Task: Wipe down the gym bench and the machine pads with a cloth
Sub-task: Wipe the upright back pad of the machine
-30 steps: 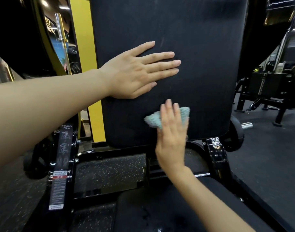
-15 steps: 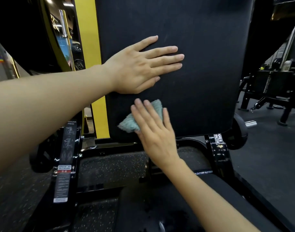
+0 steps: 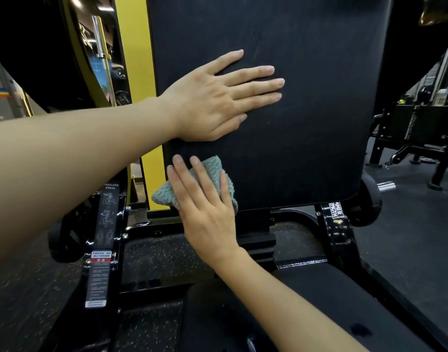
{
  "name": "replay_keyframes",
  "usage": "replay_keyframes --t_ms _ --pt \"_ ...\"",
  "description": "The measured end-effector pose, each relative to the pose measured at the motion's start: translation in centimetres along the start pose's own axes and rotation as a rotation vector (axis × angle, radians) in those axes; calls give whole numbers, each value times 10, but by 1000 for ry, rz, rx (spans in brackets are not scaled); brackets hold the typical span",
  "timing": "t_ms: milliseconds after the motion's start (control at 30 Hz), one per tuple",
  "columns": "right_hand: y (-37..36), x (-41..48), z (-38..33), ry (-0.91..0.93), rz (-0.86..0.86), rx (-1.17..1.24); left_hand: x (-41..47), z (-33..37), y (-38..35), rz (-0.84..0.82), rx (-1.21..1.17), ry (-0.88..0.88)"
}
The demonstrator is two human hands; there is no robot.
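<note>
A tall black back pad point(image 3: 306, 110) of a shoulder-press machine fills the upper middle of the head view. My left hand point(image 3: 217, 100) lies flat on the pad, fingers spread and pointing right, holding nothing. Below it my right hand point(image 3: 202, 207) presses a folded teal cloth point(image 3: 214, 171) against the pad's lower left corner, fingers laid over the cloth. The black seat pad point(image 3: 332, 301) sits at the bottom right, partly under my right forearm.
A black steel frame point(image 3: 337, 229) runs under the back pad, with an instruction label point(image 3: 103, 237) on its left upright. A yellow post point(image 3: 139, 72) stands left of the pad. Another black machine point(image 3: 421, 128) stands at the right on the speckled rubber floor point(image 3: 408, 237).
My right hand has slid the cloth leftward along the bottom of the back pad, from its lower middle to its lower left corner. My left hand has stayed flat on the pad.
</note>
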State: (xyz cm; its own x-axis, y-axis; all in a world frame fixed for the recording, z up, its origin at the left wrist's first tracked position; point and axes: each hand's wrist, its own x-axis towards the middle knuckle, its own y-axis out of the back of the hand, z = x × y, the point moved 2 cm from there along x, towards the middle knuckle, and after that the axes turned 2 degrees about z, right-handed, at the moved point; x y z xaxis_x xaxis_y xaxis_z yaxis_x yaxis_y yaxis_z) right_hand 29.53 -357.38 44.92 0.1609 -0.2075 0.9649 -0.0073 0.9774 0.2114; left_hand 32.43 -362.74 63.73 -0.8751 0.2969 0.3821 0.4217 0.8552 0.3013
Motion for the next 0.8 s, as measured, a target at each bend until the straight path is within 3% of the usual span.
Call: replay_keyframes --t_ms 167,367,633,800 --pt "-3 3 -5 260 -105 -15 0 0 1 -7 -7 8" --pt "9 -6 29 278 -115 -2 0 1 3 -20 -5 17" --pt "51 -40 143 -98 9 -120 0 4 2 -20 10 37" --pt "59 -44 166 -237 39 -80 0 6 3 -22 13 50"
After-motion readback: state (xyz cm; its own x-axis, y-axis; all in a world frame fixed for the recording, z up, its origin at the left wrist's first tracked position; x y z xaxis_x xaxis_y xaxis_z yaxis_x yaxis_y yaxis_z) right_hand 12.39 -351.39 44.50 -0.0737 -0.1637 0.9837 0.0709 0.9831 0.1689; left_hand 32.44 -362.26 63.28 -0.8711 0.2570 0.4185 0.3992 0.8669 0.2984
